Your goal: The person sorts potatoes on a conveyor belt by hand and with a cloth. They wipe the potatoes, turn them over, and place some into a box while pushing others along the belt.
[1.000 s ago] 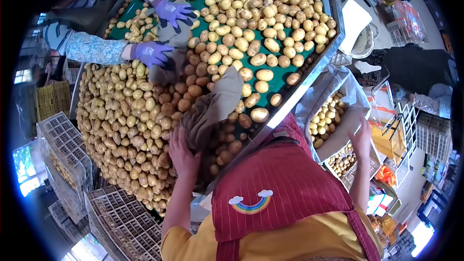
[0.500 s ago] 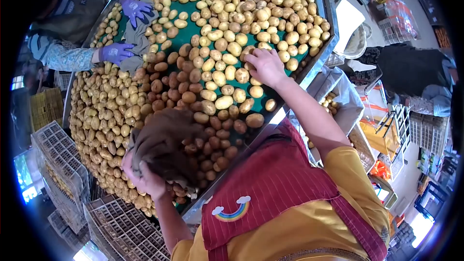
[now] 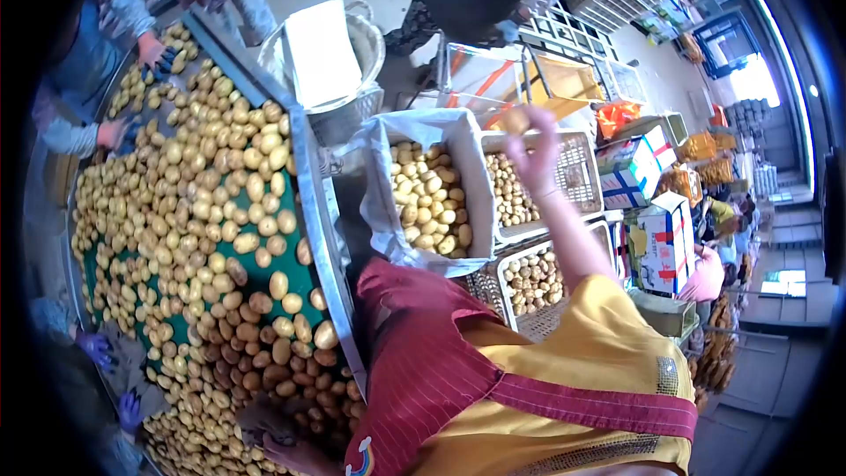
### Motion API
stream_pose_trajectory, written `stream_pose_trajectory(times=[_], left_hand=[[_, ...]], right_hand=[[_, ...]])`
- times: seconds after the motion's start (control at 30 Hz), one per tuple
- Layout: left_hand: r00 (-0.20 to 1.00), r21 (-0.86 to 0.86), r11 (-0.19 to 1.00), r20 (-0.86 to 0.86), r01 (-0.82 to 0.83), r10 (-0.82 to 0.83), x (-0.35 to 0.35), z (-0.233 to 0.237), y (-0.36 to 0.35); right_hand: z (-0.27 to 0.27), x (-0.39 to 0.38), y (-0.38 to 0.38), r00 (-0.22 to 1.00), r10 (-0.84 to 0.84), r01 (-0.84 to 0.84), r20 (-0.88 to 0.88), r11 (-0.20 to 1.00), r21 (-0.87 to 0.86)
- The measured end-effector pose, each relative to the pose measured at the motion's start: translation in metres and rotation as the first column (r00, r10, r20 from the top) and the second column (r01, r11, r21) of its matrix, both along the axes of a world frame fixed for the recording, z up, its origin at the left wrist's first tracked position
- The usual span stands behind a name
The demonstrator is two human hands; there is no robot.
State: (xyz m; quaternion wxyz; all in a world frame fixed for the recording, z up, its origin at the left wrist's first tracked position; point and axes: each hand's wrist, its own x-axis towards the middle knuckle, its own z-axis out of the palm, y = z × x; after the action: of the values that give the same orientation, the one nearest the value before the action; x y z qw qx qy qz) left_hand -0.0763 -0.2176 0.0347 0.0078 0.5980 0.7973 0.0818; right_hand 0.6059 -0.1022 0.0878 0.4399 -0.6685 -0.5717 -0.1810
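Observation:
My right hand [image 3: 539,159] is raised over the crates at the right, its fingers closed on a potato [image 3: 515,121]. Low in the view, my left hand [image 3: 289,451] grips a dark brown cloth [image 3: 264,421] on the heap; part of that hand is dim and hidden by the cloth. Around the cloth lie reddish-brown potatoes [image 3: 280,351]. Paler yellow potatoes [image 3: 189,203] cover most of the green sorting table.
A metal rim [image 3: 310,185] edges the table. Beside it stand a lined crate [image 3: 477,203] and plastic crates [image 3: 585,178] holding potatoes. A white basket [image 3: 370,44] is behind. Co-workers' gloved hands, purple [image 3: 95,348] and dark [image 3: 157,55], are over the table's far side.
My right hand has lifted off the table with a potato and swung right over the crates. The view has turned right. My left hand stays at the cloth.

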Motion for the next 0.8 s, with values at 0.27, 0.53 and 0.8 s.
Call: stream_pose_trajectory(times=[0.27,0.53,0.8], left_hand=[[0.851,0.164,0.982,0.500,0.089,-0.160,0.052,0.080,0.073],[0.751,0.153,0.882,0.471,0.446,-0.462,0.132,0.150,0.112],[0.843,-0.131,0.911,0.448,0.392,-0.298,0.056,0.158,0.072]], right_hand=[[0.032,0.073,0.011,0.976,-0.106,0.148,0.190,0.964,-0.220],[0.031,-0.314,0.096,0.046,0.923,-0.990,-0.381,-0.010,-0.144],[-0.013,-0.381,0.110,-0.202,0.745,-0.786,-0.635,-0.511,-0.349]])
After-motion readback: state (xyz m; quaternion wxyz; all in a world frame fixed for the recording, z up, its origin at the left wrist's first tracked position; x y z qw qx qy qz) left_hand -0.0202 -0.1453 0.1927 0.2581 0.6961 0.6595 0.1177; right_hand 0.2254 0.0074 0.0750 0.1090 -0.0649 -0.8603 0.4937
